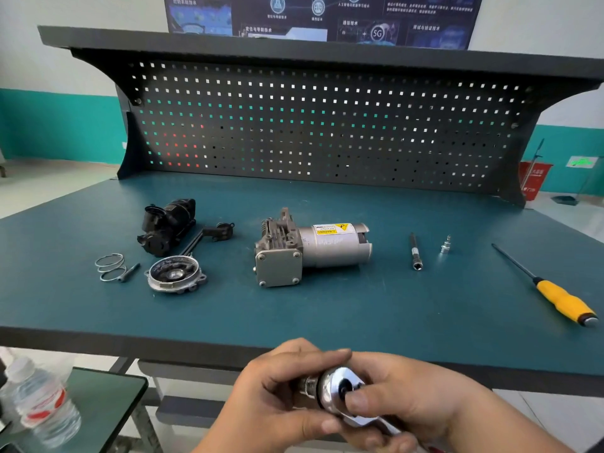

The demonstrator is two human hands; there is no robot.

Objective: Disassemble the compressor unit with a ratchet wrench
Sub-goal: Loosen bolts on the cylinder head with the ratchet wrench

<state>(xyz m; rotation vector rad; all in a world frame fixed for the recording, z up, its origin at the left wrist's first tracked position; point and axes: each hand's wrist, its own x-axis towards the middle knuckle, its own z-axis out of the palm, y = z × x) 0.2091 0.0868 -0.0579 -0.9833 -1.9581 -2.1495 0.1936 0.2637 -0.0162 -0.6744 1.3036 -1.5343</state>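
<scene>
The ratchet wrench (340, 390) is held just off the front edge of the counter (327, 308), close to the body. Its handle is gripped by the right hand (408, 397), thumb on the head, while the drive end is pinched by the left hand (277, 387) — probably so that a bit can be fitted or changed. The compressor unit (310, 253) lies mid-counter, untouched, its bolted plate turned forward for access. "WARNING" can be read on its yellow label (331, 229), and "5G" on the poster (377, 33) behind — the rest is blurred.
</scene>
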